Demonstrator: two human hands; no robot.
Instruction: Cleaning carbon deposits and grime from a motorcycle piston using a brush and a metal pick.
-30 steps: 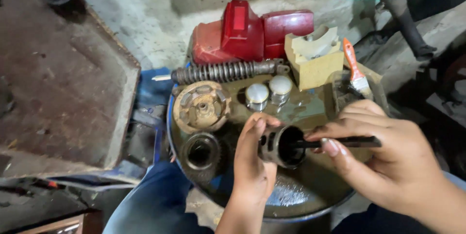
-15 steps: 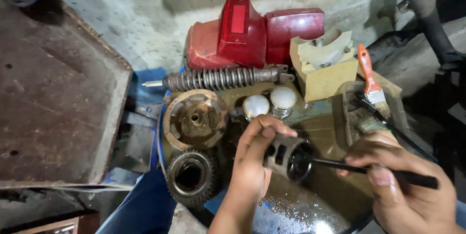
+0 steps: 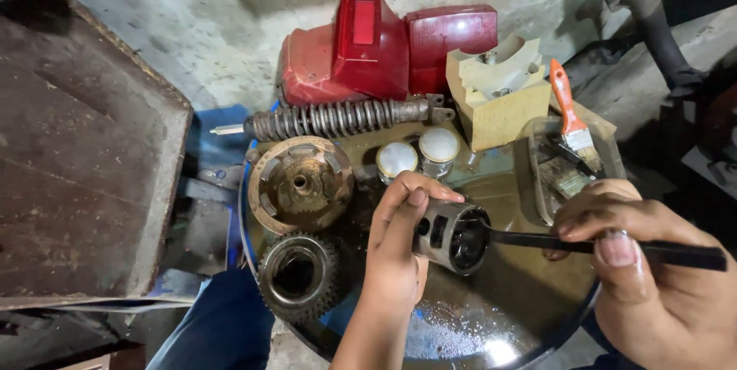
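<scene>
My left hand (image 3: 395, 251) grips a grey metal piston (image 3: 451, 236) on its side, open end facing right, above a round oily basin (image 3: 537, 293). My right hand (image 3: 652, 278) holds a thin black tool (image 3: 614, 247) whose tip sits inside the piston's open end. Both hands are over the basin's middle.
In the basin lie a clutch housing (image 3: 299, 183), a toothed gear (image 3: 298, 274) and two piston crowns (image 3: 418, 153). Behind are a coil spring shock (image 3: 338, 118), a red tail light unit (image 3: 384, 44), a cream block (image 3: 499, 94), and an orange-handled brush (image 3: 572, 120) in a clear tub. A rusty slab (image 3: 77, 163) is left.
My right hand has drawn back to the right and lower, with the black tool staying in the piston's opening. The view has shifted, so the basin's parts sit higher and larger.
</scene>
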